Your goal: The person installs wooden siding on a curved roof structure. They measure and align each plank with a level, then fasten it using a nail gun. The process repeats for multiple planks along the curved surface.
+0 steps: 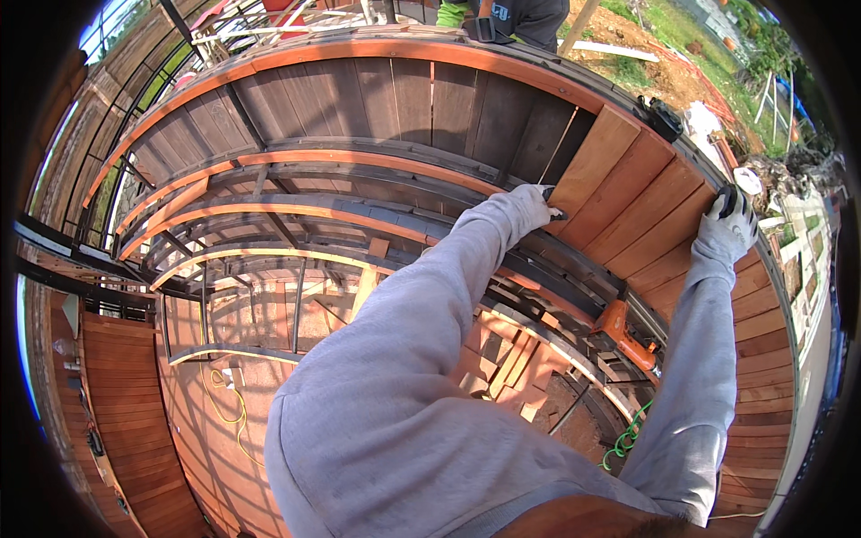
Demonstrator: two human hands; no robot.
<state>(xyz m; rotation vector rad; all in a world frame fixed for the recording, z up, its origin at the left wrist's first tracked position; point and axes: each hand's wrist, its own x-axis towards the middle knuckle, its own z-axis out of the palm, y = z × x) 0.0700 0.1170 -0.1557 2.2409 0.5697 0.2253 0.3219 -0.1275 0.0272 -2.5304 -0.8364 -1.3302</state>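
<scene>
1. Wooden boards (626, 190) lay side by side along the right-hand stretch of a curved frame (359, 57), the palest at the near end of the row, beside darker planks (359, 97).
2. The gloved left hand (536, 208) was at the inner end of that pale board, fingers bent; whether it gripped the wood could not be told.
3. The gloved right hand (728, 224) lay at the outer ends of the boards, its dark fingertips at the rim; its hold could not be told either.
4. An orange power tool (625, 335) sat lower, among the frame's inner rails, with a green coiled hose (625, 441) near it.
5. Below spread a reddish floor (211, 457), striped with shadows and crossed by a yellow cord (240, 418); wood pieces (516, 359) lay across its middle.
6. Past the frame, another person (529, 20) stood near bare soil (668, 79) and grass (695, 45).
</scene>
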